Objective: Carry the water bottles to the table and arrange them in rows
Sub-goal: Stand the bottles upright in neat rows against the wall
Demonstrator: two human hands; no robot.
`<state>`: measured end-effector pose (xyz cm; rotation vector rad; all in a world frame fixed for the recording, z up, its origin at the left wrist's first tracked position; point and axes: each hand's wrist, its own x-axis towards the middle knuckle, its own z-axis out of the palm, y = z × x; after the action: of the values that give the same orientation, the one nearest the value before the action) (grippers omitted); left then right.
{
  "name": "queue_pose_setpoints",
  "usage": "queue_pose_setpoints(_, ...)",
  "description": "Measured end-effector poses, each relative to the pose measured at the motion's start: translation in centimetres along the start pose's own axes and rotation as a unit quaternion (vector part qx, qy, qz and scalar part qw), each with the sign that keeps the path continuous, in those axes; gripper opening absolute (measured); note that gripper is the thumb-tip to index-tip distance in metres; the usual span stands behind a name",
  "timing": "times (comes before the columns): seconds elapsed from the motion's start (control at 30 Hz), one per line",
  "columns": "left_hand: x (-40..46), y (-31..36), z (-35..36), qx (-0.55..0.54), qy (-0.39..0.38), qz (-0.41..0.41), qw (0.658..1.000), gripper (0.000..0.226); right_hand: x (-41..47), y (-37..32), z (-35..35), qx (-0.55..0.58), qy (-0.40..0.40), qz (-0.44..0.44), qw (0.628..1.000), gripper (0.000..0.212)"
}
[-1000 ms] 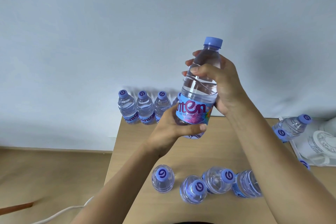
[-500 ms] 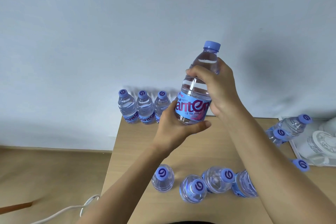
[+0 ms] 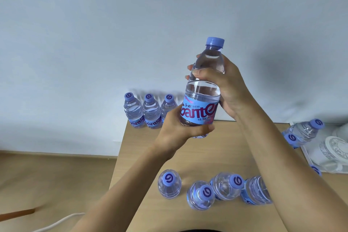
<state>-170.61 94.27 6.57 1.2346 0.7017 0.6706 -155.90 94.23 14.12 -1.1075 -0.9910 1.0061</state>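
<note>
Both hands are holding one water bottle upright above the table's far edge: the left hand is cupping its base, the right hand is wrapping its shoulder, probably steadying it to extend the back row there.

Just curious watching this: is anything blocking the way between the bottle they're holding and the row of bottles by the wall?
Nothing visible. The held bottle, gripped by the left hand and right hand, hangs beside the back row; the table below is bare.
</note>
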Motion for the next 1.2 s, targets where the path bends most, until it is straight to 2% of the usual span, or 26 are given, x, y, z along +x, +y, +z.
queue_pose_setpoints(0.1,-0.1,-0.3,0.2,0.020,0.070,0.017,0.997,0.043,-0.1,-0.2,0.6,-0.065,0.035,-0.006,0.997,0.034)
queue_pose_setpoints(0.17,0.0,-0.5,0.2,0.051,0.110,0.039,0.992,0.045,-0.2,0.0,1.2,-0.068,0.072,-0.015,0.995,0.036)
queue_pose_setpoints(0.33,-0.2,-0.9,0.2,0.066,0.094,0.042,0.993,0.053,-0.3,0.6,1.5,-0.029,0.105,-0.021,0.994,0.023)
queue_pose_setpoints(0.6,-0.1,-0.9,-0.4,0.020,0.027,0.005,0.999,0.056,0.0,0.8,1.2,-0.041,0.043,-0.021,0.998,0.023)
queue_pose_setpoints(0.77,-0.3,-1.4,-1.0,0.010,0.028,-0.008,1.000,0.055,0.1,1.2,1.4,-0.063,0.020,-0.004,0.998,0.030)
queue_pose_setpoints(0.93,-0.8,-2.0,-2.1,0.034,0.037,-0.018,0.999,0.053,0.3,1.9,1.5,-0.043,-0.037,0.064,0.996,0.021)
queue_pose_setpoints(1.0,-1.0,-2.4,-2.6,0.051,0.040,-0.029,0.997,0.052,0.3,2.5,1.4,-0.083,-0.037,0.072,0.993,0.017)
queue_pose_setpoints(1.13,-1.4,-3.7,-4.7,0.081,0.062,-0.049,0.994,0.041,0.5,4.0,2.0,-0.196,-0.063,0.078,0.975,0.025)
queue_pose_setpoints(1.2,-1.8,-4.5,-6.0,0.098,0.072,-0.059,0.991,0.042,0.5,4.8,2.4,-0.231,-0.081,0.084,0.966,0.024)
